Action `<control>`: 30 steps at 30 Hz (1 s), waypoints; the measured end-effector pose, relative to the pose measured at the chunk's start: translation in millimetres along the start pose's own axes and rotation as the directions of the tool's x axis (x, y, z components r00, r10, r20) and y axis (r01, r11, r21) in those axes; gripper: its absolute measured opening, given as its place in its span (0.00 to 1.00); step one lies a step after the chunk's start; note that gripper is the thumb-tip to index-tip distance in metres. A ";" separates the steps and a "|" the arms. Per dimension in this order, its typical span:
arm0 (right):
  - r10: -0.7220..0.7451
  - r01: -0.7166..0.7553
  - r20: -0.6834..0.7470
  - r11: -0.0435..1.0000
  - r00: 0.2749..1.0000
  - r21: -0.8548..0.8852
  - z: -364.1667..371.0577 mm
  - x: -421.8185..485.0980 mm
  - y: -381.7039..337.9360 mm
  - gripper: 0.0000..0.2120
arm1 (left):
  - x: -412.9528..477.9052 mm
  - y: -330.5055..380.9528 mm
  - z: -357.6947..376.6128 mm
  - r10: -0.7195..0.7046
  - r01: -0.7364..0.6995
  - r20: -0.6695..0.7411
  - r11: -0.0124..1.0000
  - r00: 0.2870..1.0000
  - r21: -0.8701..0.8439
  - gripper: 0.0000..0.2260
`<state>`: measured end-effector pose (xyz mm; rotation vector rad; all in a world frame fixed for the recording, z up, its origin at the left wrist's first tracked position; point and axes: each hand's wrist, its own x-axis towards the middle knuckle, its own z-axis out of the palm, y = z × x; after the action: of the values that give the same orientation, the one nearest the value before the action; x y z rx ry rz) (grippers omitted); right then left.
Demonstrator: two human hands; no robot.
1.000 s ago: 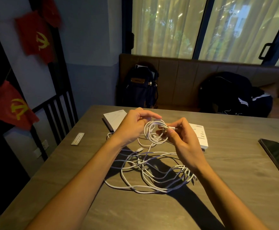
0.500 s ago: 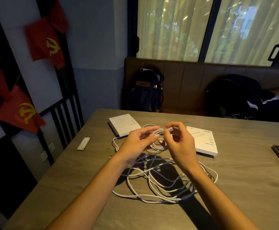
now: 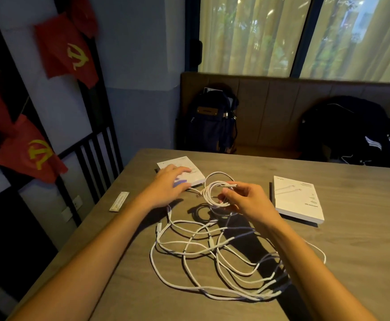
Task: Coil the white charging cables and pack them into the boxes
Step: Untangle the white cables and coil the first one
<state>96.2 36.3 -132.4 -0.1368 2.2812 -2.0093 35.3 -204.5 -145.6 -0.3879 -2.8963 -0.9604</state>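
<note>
Cable tangle (image 3: 212,245) across table (image 3: 351,262) centre

A grey wood-grain bench (image 3: 351,262) fills the foreground; a small pale strip (image 3: 119,201), possibly a label, lies flat near its left edge. Behind it, a dark backpack (image 3: 212,121) stands upright on a brown padded seat (image 3: 270,107), well apart from a dark bundle with white stripes (image 3: 351,130). Pale curtains (image 3: 247,31) cover the windows. Red flags (image 3: 67,49) hang on the left wall above a black railing (image 3: 94,156).

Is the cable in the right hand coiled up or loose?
Coiled: the right hand holds the cable in several small round loops.
</note>
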 end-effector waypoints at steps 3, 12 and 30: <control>0.036 -0.032 0.055 0.997 0.998 -0.064 -0.3 10.9 -1.3 0.09 | 11.4 -19.3 -2.0 -0.051 0.017 0.083 0.929 0.995 0.369 0.28; 0.058 -0.057 0.040 0.998 0.997 -0.033 0.8 27.6 1.9 0.10 | 23.4 -23.3 -0.7 0.048 -0.068 0.071 0.947 0.996 0.315 0.22; -0.360 0.360 0.017 0.933 0.933 -0.008 9.7 13.4 -73.2 0.12 | -7.4 30.4 -64.4 0.282 -0.233 -0.352 0.956 0.892 0.177 0.11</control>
<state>84.3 15.8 -61.2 -0.6130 2.4005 -2.1426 49.2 -221.0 -77.3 -0.5027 -2.4659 -0.7079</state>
